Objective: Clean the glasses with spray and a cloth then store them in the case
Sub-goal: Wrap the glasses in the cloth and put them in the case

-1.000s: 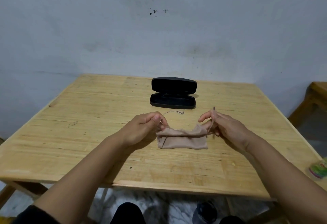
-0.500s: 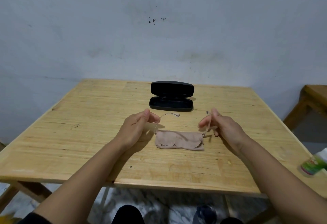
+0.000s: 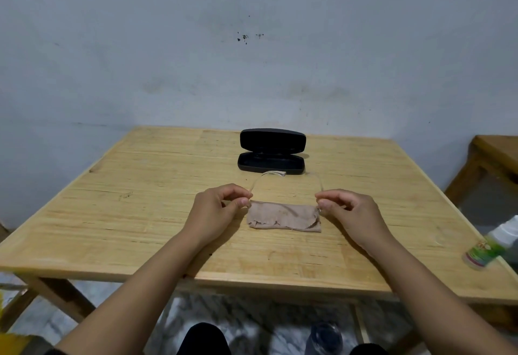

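A thin, clear-framed pair of glasses (image 3: 262,179) is held by both hands over the table, its temple arms curving toward the case. My left hand (image 3: 217,209) pinches the left end and my right hand (image 3: 347,210) pinches the right end. The front of the glasses is draped in a beige cloth (image 3: 283,218) whose lower edge rests on the wood, so the lenses are hidden. A black glasses case (image 3: 271,150) stands open just behind, lid upright. A spray bottle (image 3: 493,245) with a green label lies at the right edge of the table.
The wooden table (image 3: 140,214) stands against a grey wall. A second wooden piece of furniture (image 3: 496,150) is at the far right. My knees and a dark bottle (image 3: 325,338) on the floor show below the table's front edge.
Both hands have moved slightly apart and shifted their pinch on the frame ends. The temple arms now point back toward the case. The camera has tilted up a little.
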`<state>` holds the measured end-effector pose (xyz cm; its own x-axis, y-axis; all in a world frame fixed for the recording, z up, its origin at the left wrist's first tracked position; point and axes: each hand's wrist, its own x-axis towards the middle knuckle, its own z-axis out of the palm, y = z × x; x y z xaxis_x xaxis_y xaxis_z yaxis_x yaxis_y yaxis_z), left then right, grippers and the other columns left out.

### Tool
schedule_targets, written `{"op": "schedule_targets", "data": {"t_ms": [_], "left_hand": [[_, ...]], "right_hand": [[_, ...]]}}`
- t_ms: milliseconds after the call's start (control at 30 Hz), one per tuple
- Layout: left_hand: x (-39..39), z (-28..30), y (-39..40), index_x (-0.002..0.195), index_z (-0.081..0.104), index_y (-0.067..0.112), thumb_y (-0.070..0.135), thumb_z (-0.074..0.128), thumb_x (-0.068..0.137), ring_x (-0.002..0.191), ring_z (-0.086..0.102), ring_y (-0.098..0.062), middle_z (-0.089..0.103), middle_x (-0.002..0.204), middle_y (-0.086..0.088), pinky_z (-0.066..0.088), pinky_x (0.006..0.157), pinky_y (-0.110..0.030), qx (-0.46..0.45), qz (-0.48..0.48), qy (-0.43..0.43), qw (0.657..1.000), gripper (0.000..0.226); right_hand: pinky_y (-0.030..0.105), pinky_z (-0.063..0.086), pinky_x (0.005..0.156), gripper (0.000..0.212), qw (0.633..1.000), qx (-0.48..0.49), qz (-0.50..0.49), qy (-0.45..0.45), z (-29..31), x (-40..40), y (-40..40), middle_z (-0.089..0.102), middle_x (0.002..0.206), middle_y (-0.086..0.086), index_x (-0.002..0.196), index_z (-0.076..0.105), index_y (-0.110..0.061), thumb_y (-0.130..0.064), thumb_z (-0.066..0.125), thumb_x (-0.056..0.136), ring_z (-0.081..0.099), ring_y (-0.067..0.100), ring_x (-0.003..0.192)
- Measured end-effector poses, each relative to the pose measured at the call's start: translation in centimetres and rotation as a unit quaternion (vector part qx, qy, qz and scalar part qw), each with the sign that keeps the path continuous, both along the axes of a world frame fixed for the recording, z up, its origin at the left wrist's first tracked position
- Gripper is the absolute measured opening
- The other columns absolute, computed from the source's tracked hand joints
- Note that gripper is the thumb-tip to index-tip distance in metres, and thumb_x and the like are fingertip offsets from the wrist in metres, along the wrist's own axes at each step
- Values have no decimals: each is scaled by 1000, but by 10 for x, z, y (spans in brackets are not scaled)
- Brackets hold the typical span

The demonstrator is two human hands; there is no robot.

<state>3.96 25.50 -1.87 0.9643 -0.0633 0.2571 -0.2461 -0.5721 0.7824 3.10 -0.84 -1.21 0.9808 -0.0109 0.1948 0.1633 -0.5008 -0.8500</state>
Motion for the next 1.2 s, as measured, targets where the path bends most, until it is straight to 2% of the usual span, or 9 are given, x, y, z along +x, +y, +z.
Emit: {"op": "schedule_targets", "data": {"t_ms": [200,333,533,633,733,800,900,1067,1200], "left_hand": [[-1,3,-7,89,71,27,18,63,85,83,55,19,66,82,24,36,67,3,-18,1,-13,1000,12],[1,5,-8,89,72,27,15,65,84,84,58,11,70,85,17,36,68,2,-16,-10,-23,1000,15],[1,9,-9,99,73,24,4,62,83,86,59,-4,73,93,4,37,74,-3,132,-65,-83,986,29],[1,13,-9,102,72,27,9,60,86,88,57,-3,72,97,6,34,71,0,156,-69,-66,983,27],[-1,12,-8,107,69,28,20,62,87,85,54,4,71,101,9,34,69,4,128,-54,-29,990,23],[-4,9,-8,110,67,29,25,61,87,83,54,6,71,101,9,34,70,3,95,-31,-7,995,24],[-8,4,-9,105,70,28,27,62,87,79,56,10,71,98,11,38,65,3,71,-11,11,997,20],[-5,0,-11,97,73,26,21,64,86,75,56,12,73,92,11,37,66,5,63,11,11,998,15],[9,6,-12,95,74,21,17,65,85,76,57,8,73,92,6,38,68,5,31,36,5,999,14]], "right_hand": [[-2,38,66,16,996,-87,21,-8,-2,7,10,69,86,-8,94,75,-22,-19,72,78,57,-3,82],[2,39,66,15,994,-100,33,11,-2,11,10,69,89,-4,93,75,-21,-18,72,78,57,-1,82],[0,41,57,16,996,-50,35,59,0,10,7,67,82,-14,93,74,-21,-17,71,79,60,-3,76],[5,43,64,15,997,-12,28,66,1,9,3,68,90,-14,96,73,-23,-18,65,85,59,-7,85],[6,40,67,19,997,2,37,75,6,5,-1,67,96,-18,103,71,-24,-27,61,86,56,-11,87],[8,42,67,24,995,-17,58,81,9,2,-2,64,95,-22,104,70,-27,-31,68,80,57,-8,87],[13,45,73,30,994,-52,67,72,9,0,-2,66,94,-18,101,71,-27,-29,76,72,60,-2,89],[8,41,68,20,995,-89,28,21,5,4,3,67,88,-16,96,73,-24,-20,74,76,60,-2,85],[16,47,67,14,999,-50,-15,17,7,17,12,70,84,-12,89,74,-25,-18,74,77,65,4,76]]}}
